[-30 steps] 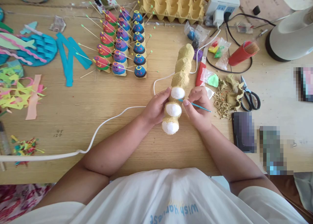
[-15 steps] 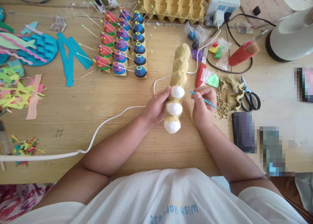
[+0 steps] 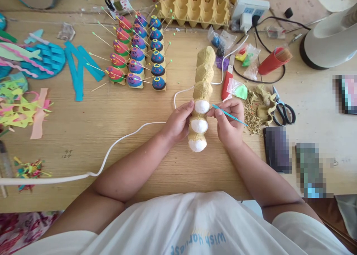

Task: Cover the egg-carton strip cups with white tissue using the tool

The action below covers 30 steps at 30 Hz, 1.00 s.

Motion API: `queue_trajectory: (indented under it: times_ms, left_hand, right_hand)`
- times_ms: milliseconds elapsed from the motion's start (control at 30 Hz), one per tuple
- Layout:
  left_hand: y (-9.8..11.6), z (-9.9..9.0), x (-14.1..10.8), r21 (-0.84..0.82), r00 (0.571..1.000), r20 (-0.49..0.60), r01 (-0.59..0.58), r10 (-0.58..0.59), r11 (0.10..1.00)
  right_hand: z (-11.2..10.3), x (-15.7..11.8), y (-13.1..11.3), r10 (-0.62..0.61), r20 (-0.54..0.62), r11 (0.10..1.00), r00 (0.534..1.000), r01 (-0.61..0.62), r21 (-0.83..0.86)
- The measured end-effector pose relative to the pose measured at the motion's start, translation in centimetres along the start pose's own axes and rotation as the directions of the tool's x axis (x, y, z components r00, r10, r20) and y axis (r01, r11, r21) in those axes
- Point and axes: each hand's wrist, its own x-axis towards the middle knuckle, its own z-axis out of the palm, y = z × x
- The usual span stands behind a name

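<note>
Wood-grain counter (image 3: 75,126), cluttered at both sides; white socket block (image 3: 255,5) at far side beside yellow egg trays (image 3: 195,9). Red cup (image 3: 269,64) holds thin sticks; clear bags (image 3: 247,58) near it hold coloured lumps. Bumpy carton strip (image 3: 204,73) at mid-counter, three nearer humps white: left hand (image 3: 178,123) grips its side in fingers; right hand's (image 3: 230,126) fingers pinch blue tool (image 3: 231,116), tip just beside.
</note>
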Motion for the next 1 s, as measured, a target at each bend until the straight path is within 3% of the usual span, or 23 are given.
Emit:
queue_trajectory:
  times_ms: [167,333,500,767,1000]
  left_hand:
    - [0.1,-0.1,-0.1,0.057,0.999,0.047,-0.023,0.021,0.998]
    - [0.1,-0.3,0.0,0.048,0.999,0.046,0.023,-0.026,0.999]
    - [-0.1,-0.6,0.0,0.040,0.996,0.088,-0.018,0.015,0.999]
    - [-0.3,-1.1,0.1,0.043,0.997,0.051,0.055,-0.058,0.998]
    - [-0.1,-0.7,-0.1,0.032,0.996,0.069,0.049,-0.051,0.998]
  right_hand:
    - [-0.1,0.3,0.1,-0.015,-0.009,0.999,1.000,0.016,0.050]
    - [-0.4,0.9,0.4,0.085,0.018,0.987,0.996,-0.087,0.134]
    - [-0.5,1.1,0.3,0.163,0.075,0.974,0.984,-0.172,0.145]
    - [-0.1,1.1,-0.1,0.190,0.047,0.975,0.981,-0.194,0.104]
    - [0.1,1.2,-0.9,0.239,0.080,0.945,0.968,-0.251,0.209]
